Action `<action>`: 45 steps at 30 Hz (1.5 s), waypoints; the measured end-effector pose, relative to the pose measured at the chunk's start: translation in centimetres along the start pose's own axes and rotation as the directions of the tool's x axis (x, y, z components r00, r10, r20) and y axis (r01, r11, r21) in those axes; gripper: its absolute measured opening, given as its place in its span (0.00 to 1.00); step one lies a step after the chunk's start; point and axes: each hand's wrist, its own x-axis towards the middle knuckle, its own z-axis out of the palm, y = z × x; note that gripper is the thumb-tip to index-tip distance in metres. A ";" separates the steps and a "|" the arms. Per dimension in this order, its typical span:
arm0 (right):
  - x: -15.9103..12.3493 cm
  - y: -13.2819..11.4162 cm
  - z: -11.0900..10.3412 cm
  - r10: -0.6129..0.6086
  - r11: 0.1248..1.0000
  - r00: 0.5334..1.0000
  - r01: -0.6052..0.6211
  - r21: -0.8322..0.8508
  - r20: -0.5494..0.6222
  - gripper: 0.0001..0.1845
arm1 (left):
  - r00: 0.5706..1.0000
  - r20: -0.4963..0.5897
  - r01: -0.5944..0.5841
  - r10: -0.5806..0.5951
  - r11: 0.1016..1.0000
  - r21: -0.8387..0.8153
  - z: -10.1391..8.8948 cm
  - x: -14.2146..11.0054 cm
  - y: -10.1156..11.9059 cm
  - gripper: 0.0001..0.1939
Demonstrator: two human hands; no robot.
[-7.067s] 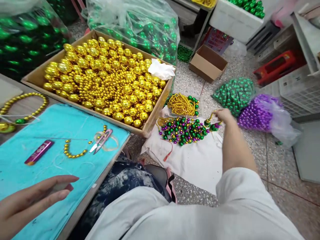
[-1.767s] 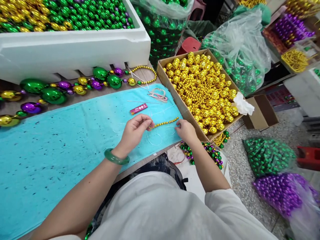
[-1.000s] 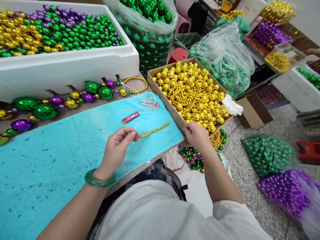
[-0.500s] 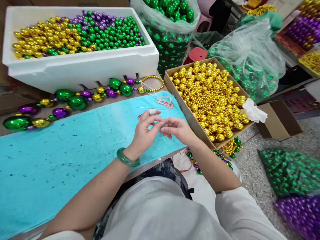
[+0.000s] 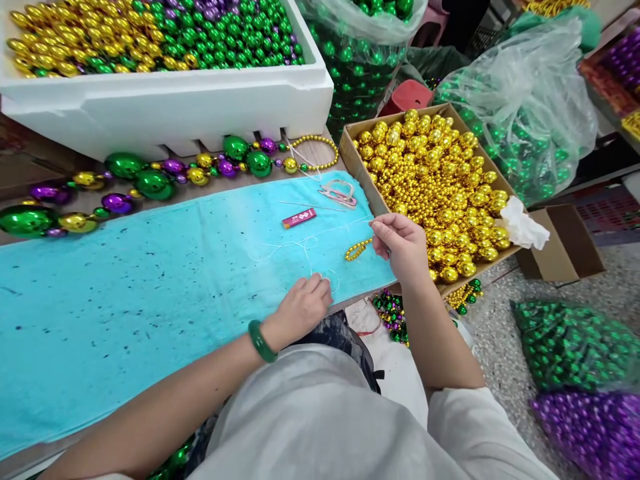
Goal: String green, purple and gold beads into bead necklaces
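Note:
My right hand (image 5: 403,245) is closed in a pinch beside the cardboard box, at the right end of the blue cloth (image 5: 165,287). Thin white thread (image 5: 327,230) runs left across the cloth from its fingertips. Just left of its curled lower fingers lies a small loop of gold beads (image 5: 356,251); whether they grip it is hidden. My left hand (image 5: 304,303), below a green bangle, is closed at the cloth's near edge, with thread leading to its fingertips. Behind the thread lie a small dark-red packet (image 5: 299,218), a long needle (image 5: 310,205) and pink-handled snips (image 5: 339,193).
A long strand of green, purple and gold beads (image 5: 155,185) lies behind the cloth, before a white foam box (image 5: 200,100) of beads. The cardboard box (image 5: 383,193) of gold beads stands right. Bead bags (image 5: 575,343) rest on the floor.
My hands were together over the cloth and have parted. The right moved right towards the cardboard box, the left down towards me. The packet and gold bead loop now show. The view has tilted down.

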 end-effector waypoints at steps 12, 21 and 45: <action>-0.2 0.4 0.6 -0.009 0.999 1.000 0.010 0.036 -0.017 0.10 | 0.943 0.082 0.318 -0.322 0.806 -0.499 0.5 1.4 -0.2 0.08; -1.6 2.5 6.5 0.048 0.969 0.944 0.035 -0.243 0.327 0.07 | 0.335 -0.115 0.039 -0.935 0.136 -0.990 -10.3 -1.9 -9.2 0.07; 12.8 1.9 7.6 0.062 0.153 0.968 0.234 -0.960 0.245 0.14 | 0.273 0.034 0.056 -0.961 -0.019 -0.998 -8.2 -5.0 -11.8 0.09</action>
